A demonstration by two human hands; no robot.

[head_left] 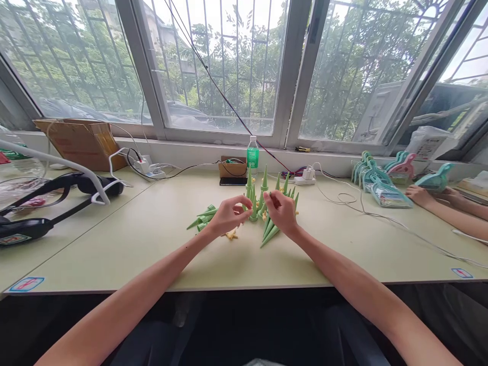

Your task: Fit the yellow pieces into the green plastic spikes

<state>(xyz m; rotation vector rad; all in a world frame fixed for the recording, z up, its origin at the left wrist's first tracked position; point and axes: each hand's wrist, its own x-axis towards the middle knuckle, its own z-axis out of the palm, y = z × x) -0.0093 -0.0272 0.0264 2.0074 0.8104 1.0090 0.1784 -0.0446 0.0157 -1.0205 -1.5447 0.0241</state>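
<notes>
Several green plastic cones (264,179) stand upright in a cluster at mid-table. My left hand (231,216) is at the cluster's left side, its curved fingers apart and nothing visible between them. Close to the nearest upright cone (253,208) are its fingertips; whether they touch it I cannot tell. My right hand (281,212) is closed in a pinch at the cluster's right side. A speck of green shows at its fingertips, too small to name. Beneath it lie long green cones (270,235). More cones (204,219) lie left of my left hand, and a yellow star-shaped piece (231,235) rests in front.
Behind the cones stand a bottle (252,155) and a small cardboard box (233,168), with a dark phone (233,181) before it. Black goggles (68,198) lie left. Cables (366,211) and teal hangers (375,175) are right, near another person's hands (423,195).
</notes>
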